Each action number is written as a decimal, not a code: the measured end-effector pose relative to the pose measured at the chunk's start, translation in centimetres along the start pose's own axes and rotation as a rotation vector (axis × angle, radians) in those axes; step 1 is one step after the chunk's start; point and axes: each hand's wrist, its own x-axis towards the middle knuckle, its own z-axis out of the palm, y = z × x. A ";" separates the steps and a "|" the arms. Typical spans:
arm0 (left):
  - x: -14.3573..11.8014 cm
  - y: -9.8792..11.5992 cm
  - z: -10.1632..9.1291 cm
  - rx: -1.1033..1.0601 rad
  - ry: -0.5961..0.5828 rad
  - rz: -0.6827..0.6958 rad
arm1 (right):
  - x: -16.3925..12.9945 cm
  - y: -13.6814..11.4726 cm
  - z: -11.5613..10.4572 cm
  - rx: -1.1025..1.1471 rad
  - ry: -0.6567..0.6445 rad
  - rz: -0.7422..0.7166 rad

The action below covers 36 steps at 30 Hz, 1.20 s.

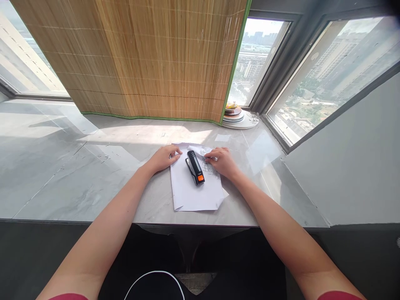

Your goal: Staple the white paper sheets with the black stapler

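A black stapler (195, 167) with an orange end lies on a stack of white paper sheets (193, 191) on the grey marble sill. My left hand (163, 157) rests on the paper's top left corner, fingers pinching its edge. To the right of the stapler, my right hand (223, 161) presses on the paper's top right part, fingertips on a strip of silver staples (208, 166). Several staple strips lie there under the hand.
A bamboo blind (150, 58) hangs behind the sill. A stack of plates (233, 114) stands at the back right by the window. The sill's front edge (193, 225) runs just above my lap. A grey wall panel (350, 166) rises at the right.
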 end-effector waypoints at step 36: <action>-0.3 0.7 -0.2 -0.114 0.189 0.022 | 0.4 0.3 0.6 0.083 0.137 -0.005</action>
